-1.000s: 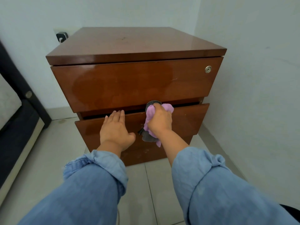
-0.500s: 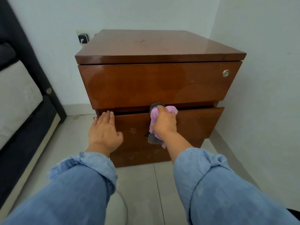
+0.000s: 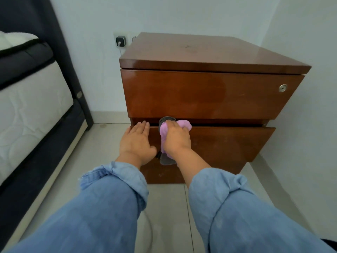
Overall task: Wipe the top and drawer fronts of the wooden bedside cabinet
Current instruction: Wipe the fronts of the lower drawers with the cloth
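A pink and grey cloth (image 3: 165, 133) is clutched in the right hand (image 3: 176, 138) against the lower drawer front (image 3: 218, 143) of the wooden bedside cabinet (image 3: 209, 55), near its top-left corner; the left hand (image 3: 135, 143) is laid flat beside it, fingers straight

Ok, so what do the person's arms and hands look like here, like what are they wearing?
Both arms are in light blue denim-like sleeves rolled into thick cuffs partway up the forearms. The left sleeve has a slightly frayed cuff edge. The left hand and right hand are bare: no gloves, rings, watch or bracelets visible.
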